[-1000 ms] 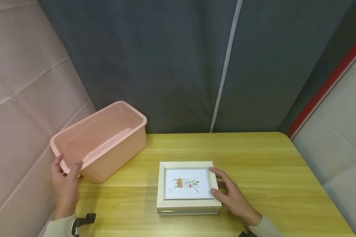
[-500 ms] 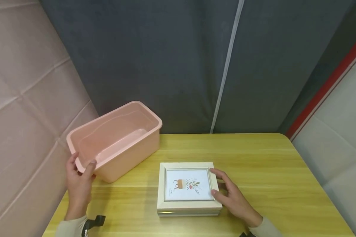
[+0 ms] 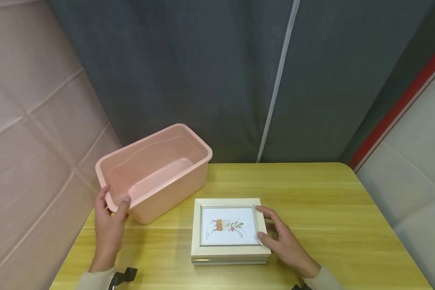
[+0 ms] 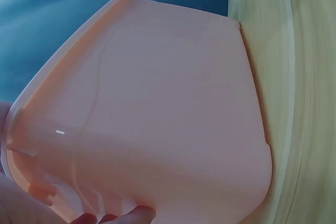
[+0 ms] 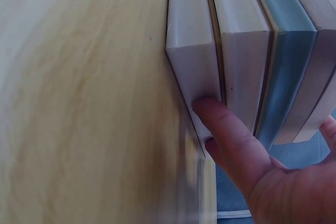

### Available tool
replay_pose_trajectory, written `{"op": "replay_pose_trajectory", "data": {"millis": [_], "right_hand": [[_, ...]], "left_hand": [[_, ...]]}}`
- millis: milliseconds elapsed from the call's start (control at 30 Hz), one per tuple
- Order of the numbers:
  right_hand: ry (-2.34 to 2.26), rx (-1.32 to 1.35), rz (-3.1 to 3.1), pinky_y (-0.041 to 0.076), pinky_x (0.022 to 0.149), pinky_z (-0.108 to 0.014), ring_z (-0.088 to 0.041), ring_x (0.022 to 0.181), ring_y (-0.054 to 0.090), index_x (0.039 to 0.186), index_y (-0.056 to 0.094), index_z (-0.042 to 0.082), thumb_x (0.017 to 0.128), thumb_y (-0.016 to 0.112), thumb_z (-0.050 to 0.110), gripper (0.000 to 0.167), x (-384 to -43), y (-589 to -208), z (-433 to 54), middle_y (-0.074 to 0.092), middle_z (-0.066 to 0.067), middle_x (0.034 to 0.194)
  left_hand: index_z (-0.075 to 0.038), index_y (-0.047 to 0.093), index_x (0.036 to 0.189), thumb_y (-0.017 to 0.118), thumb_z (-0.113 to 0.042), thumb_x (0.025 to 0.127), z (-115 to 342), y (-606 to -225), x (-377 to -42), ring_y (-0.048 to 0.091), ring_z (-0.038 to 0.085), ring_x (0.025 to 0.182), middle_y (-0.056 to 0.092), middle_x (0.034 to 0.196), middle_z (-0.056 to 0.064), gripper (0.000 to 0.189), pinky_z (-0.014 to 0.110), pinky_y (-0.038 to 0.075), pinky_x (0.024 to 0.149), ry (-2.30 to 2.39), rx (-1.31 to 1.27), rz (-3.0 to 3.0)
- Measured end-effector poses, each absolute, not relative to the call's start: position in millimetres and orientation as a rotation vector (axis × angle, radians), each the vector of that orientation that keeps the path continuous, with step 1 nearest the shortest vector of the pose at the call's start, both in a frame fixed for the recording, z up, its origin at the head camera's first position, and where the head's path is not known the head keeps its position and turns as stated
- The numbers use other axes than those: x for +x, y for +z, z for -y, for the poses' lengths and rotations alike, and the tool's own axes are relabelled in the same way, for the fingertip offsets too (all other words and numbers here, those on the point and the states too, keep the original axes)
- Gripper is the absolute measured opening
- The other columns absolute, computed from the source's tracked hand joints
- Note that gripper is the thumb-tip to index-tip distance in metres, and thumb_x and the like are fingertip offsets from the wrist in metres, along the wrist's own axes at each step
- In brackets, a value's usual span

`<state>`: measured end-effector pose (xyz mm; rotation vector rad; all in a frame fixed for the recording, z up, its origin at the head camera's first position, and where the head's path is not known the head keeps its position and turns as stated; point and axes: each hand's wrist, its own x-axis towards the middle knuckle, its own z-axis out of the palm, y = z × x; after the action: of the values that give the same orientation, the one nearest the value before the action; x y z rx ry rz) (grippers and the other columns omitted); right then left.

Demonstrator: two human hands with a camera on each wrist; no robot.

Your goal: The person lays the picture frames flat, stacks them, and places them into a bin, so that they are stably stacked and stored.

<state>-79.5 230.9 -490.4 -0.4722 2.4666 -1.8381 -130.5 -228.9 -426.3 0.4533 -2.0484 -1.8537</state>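
A pink plastic bin (image 3: 174, 193) rests on the table, angled toward the back. My left hand (image 3: 110, 233) grips its near left corner, thumb and fingers at the rim; in the left wrist view, fingertips (image 4: 139, 213) lie against the outer wall. Right of the bin is a stack of several picture frames (image 3: 226, 255), the top one cream with a plant print; a blue one shows lower in the right wrist view. My right hand (image 3: 286, 243) holds the stack's right edge, thumb and index finger at the top frame, other fingers (image 5: 226, 124) low on its side.
The yellow wood-grain table (image 3: 311, 201) has a rounded far right corner. A dark grey curtain (image 3: 188, 72) hangs along its back. Pale quilted wall covering (image 3: 32, 161) stands close on the left, and a white panel with a red strip (image 3: 402, 102) on the right.
My left hand has slid the pink bin to the right, nearer the picture frames. My right hand and the stack have stayed in place.
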Motion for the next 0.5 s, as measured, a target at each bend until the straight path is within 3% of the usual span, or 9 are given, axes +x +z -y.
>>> {"op": "replay_pose_trajectory", "data": {"millis": [200,333,500], "right_hand": [[-1.855,-0.498,-2.447,0.063,0.077,-0.034,-0.04,0.119,0.063,0.159,0.04,0.019,0.102,0.065,0.009,0.064,-79.5,-490.5,-231.4,0.049,-0.028,0.146],[-1.845,-0.483,-2.452,0.063,0.077,-0.034,-0.041,0.119,0.063,0.159,0.04,0.021,0.101,0.066,0.01,0.065,-79.2,-491.9,-232.2,0.05,-0.027,0.145],[-1.813,-0.473,-2.48,0.062,0.079,-0.034,-0.038,0.117,0.064,0.16,0.04,0.023,0.101,0.067,0.01,0.066,-78.9,-494.2,-234.0,0.051,-0.025,0.145]], "left_hand": [[-0.028,0.03,0.165,0.068,-0.021,0.103,210.1,-430.9,-127.7,0.049,0.013,0.111,0.042,0.137,-0.001,0.073,0.009,0.055,0.074,-1.798,0.363,2.103],[-0.027,0.028,0.167,0.067,-0.027,0.104,197.1,-434.0,-123.5,0.048,0.016,0.119,0.042,0.15,0.011,0.074,0.006,0.051,0.08,-1.689,0.291,2.186],[-0.024,0.025,0.168,0.066,-0.03,0.105,183.4,-435.9,-121.4,0.046,0.022,0.127,0.039,0.158,0.016,0.076,0.004,0.047,0.085,-1.641,0.206,2.233]]}}
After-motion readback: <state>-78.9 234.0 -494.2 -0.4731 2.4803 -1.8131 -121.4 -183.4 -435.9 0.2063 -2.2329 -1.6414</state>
